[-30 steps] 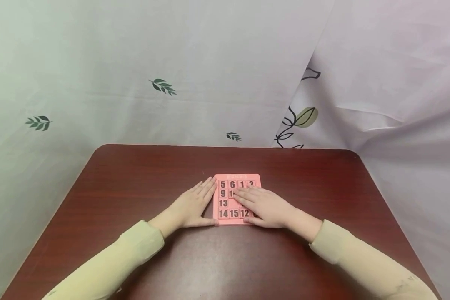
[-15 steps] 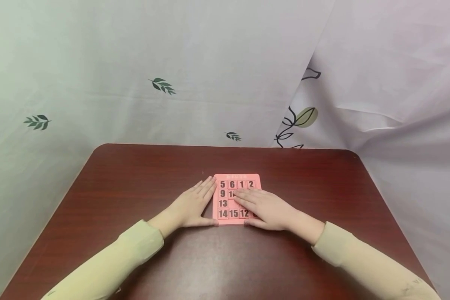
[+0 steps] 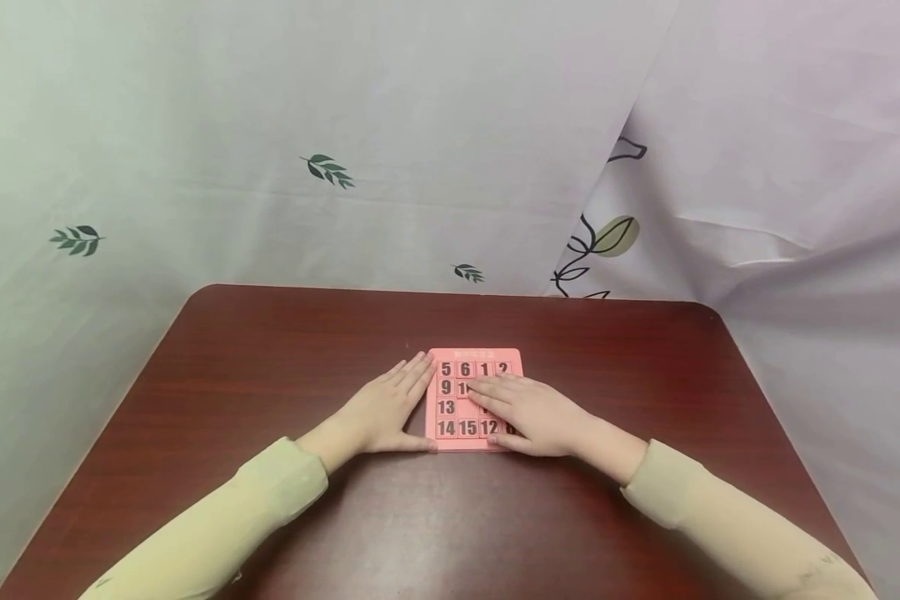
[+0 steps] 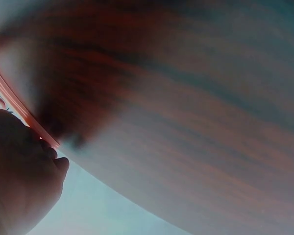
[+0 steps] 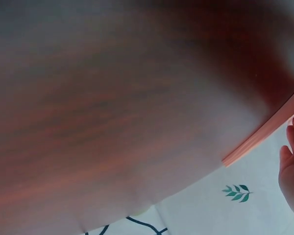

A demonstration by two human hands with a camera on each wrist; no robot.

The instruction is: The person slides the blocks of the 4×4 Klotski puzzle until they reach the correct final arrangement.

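Head view: pale sleeves [image 3: 281,485] lie over the dark red table [image 3: 390,533]. Left hand [image 3: 382,414], fingers straight and unclenched, lies along the left edge of the pink number puzzle [image 3: 461,445], flat on the table between the hands; right hand [image 3: 540,417] rests extended fingers across its right-side tiles [image 3: 489,427], grasping nothing. The puzzle looks light, stiff and slick, probably best held by its side edges. Beyond hangs leaf-printed cloth [image 3: 420,100].

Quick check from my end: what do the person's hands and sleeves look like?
The left hand and right hand are bare, with no gloves or rings showing. The left sleeve and right sleeve are long, pale greenish-cream, ending in wide cuffs. Small dark marks show near the frame's bottom edge.
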